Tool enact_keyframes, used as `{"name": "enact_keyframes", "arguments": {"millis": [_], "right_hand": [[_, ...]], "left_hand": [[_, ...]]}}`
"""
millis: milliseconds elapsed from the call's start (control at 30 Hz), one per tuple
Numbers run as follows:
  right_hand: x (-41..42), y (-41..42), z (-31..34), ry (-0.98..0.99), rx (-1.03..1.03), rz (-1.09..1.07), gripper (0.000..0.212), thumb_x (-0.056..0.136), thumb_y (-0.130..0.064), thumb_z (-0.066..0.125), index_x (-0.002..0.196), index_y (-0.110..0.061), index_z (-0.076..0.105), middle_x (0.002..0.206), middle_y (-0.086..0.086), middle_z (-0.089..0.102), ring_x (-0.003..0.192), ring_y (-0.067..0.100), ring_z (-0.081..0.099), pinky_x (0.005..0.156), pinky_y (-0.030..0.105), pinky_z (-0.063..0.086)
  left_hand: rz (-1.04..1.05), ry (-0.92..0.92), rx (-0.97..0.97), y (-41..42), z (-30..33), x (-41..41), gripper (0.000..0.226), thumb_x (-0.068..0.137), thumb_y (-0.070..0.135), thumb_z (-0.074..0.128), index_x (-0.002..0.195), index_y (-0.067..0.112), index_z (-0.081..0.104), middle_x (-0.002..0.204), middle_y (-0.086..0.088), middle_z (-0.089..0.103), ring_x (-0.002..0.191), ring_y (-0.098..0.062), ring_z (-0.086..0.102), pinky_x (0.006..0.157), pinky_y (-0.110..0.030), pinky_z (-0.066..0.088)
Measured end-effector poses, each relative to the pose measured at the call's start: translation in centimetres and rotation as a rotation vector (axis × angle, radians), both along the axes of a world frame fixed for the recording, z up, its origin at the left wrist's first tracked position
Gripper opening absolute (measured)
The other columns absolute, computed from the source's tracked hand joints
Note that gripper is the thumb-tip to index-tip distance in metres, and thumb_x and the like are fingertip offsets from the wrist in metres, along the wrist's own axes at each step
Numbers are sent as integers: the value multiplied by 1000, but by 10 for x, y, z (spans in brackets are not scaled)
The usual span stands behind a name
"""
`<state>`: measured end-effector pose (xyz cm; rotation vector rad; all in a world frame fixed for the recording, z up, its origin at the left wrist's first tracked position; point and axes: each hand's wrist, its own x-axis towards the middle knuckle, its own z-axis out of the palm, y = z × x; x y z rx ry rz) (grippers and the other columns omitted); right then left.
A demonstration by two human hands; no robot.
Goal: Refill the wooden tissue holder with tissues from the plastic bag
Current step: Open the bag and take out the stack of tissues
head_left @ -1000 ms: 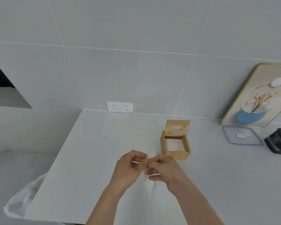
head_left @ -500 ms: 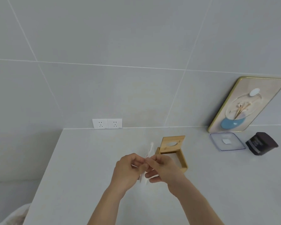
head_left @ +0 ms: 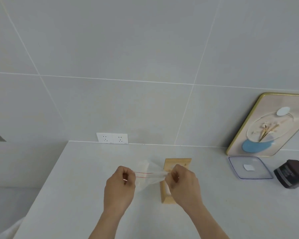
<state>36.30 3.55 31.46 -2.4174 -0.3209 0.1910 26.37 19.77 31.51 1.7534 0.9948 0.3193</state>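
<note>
In the head view, the left hand point(head_left: 119, 183) and the right hand point(head_left: 183, 184) each pinch one end of a clear plastic bag point(head_left: 148, 175) with fingers curled tight, and the film is drawn taut between them above the worktop point(head_left: 79, 178). Two thin red lines run along the stretched edge. The wooden tissue holder point(head_left: 169, 182) stands on the worktop just behind the right hand, which covers part of it.

The risk, as I judge it, lies in the pull itself: thin film under this much tension could tear unevenly or slip from a pinch, and a sudden release would swing the right hand into the holder and knock it over.

Much is hard to read. The bag is nearly invisible against the pale worktop, so its lower outline and whether any tissues sit inside cannot be told. The holder's interior is mostly hidden. A white shape at the lower left corner is cut off by the frame.
</note>
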Motion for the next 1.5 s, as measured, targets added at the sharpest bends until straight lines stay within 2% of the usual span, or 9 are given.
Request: {"name": "enact_keyframes", "arguments": {"millis": [167,267,400,500,667,867,1033,1200,1500], "right_hand": [[8,-6,0,186,149,-85,12,88,-27,64,88,-23,52,85,-10,64,79,23,68,76,41,58],[9,-8,1,472,325,-29,28,88,-41,67,108,-25,57,99,-5,68,78,24,76,75,47,66],[14,-13,-2,359,312,-45,4,85,-25,65,85,-27,69,85,-3,75,77,23,76,72,50,65],[23,-23,5,381,344,-127,26,82,0,57,80,-22,71,81,4,77,71,32,77,66,52,66],[24,-21,25,494,448,-5,14,96,-12,61,91,-7,74,82,10,78,66,26,72,64,45,63],[24,-28,53,742,778,186,18,101,-9,61,111,2,70,97,15,78,80,27,73,67,39,61],[23,-30,47,720,738,142,12,90,-11,74,98,-1,73,85,12,74,75,26,69,71,38,59],[29,-37,20,219,400,-232,20,79,-12,83,92,-21,69,86,1,75,77,25,72,76,47,62],[28,-33,40,578,702,160,29,93,13,56,108,-4,74,98,15,80,69,24,69,50,29,42]], "left_hand": [[2,42,76,-30,5,11,17,95,25,48,79,24,54,75,2,72,74,-22,69,68,-39,53],[-81,5,-1,-44,12,18,18,93,21,48,76,23,51,75,0,73,71,-23,64,64,-36,49],[-202,-35,-24,-49,24,18,17,90,16,52,73,19,53,71,2,73,68,-22,63,70,-40,53],[-203,-112,19,-42,29,11,18,91,14,56,74,18,56,72,3,71,71,-14,65,74,-37,52],[-43,-241,-149,-40,32,7,10,98,34,59,99,27,66,102,13,68,102,-10,61,81,-28,44],[24,-237,-550,-21,8,-5,81,66,62,76,137,32,53,134,9,62,127,-19,59,112,-42,44],[-211,-212,-666,-14,2,-7,50,70,31,82,116,11,75,113,-11,79,106,-27,75,85,-38,61],[-52,-282,-512,-9,6,-6,23,88,13,76,110,15,75,104,-6,81,99,-27,77,76,-34,61],[0,-390,-417,-6,26,-4,15,97,19,64,107,22,75,99,1,81,96,-20,76,80,-37,62]]}}
